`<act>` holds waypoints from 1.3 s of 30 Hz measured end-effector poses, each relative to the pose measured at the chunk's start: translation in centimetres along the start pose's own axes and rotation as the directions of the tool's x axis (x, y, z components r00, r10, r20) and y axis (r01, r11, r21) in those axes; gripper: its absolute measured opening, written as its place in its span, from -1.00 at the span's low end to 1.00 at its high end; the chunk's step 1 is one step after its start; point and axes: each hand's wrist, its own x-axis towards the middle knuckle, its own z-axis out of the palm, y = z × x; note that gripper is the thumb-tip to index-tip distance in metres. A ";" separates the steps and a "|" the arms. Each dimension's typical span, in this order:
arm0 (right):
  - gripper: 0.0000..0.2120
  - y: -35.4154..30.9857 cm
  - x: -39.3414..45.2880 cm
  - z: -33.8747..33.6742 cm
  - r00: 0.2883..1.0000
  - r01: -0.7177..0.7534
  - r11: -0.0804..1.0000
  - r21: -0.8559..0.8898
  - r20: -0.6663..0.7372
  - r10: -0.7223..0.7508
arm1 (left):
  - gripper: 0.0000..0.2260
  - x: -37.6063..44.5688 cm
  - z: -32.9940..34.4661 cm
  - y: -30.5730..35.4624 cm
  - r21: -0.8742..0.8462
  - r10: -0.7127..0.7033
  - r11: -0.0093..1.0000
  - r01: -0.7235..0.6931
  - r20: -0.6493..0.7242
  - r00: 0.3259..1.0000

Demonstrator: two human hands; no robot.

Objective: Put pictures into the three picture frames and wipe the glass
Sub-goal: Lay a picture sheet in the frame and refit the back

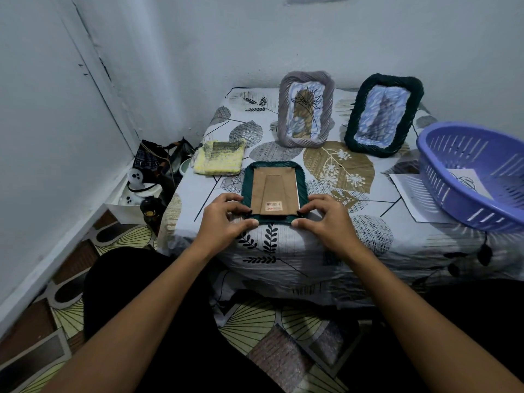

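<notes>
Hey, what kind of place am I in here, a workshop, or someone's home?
Most likely a home, in the corner of a room. A leaf-print cloth covers the low surface, patterned mats lie on the floor, and a bag sits against the painted wall. Nothing looks like workshop gear.

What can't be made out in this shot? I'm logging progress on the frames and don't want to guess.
All in the head view:
- Face-down green frame: glass and any picture are hidden beneath its cardboard back.
- Back label: print too small to read.
- Frame's near corners: covered by the left hand and right hand.
- Purple basket: cut off by the right edge; its wall hides most of the paper inside.
- Sheet under the basket: drawing not visible.
</notes>
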 end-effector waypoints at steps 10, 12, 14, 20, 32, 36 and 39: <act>-0.72 0.1 0.0 0.1 1.000 0.009 1.000 0.001 -0.001 -0.009 | -0.67 0.0 -0.1 0.2 -0.007 0.005 1.000 -0.005 0.030 1.000; -0.73 0.1 0.1 0.1 1.000 0.009 1.000 0.000 0.000 -0.009 | -0.70 -0.1 -0.1 0.1 -0.035 -0.003 0.999 0.003 0.012 1.000; -0.73 0.2 0.1 0.1 1.000 0.011 1.000 -0.003 -0.001 -0.011 | -0.73 -0.1 0.0 -0.1 -0.053 -0.016 0.998 0.016 0.000 1.000; -0.72 0.3 0.2 0.1 1.000 0.004 1.000 -0.022 0.002 -0.004 | -0.75 0.2 -0.1 -0.6 -0.064 -0.033 0.997 0.034 0.016 0.999; -0.74 0.4 0.3 0.0 1.000 -0.004 1.000 0.004 0.027 0.004 | -0.78 0.3 -0.1 -0.7 -0.030 0.000 1.000 0.001 0.030 1.000; -0.74 0.4 0.3 -0.1 1.000 0.002 1.000 -0.012 0.026 -0.002 | -0.78 0.3 -0.2 -0.7 -0.029 0.002 1.000 -0.001 0.032 0.999; -0.75 0.3 0.2 -0.1 1.000 0.017 1.000 -0.022 0.022 -0.016 | -0.77 0.3 -0.2 -0.7 -0.024 0.003 1.000 -0.003 0.032 0.999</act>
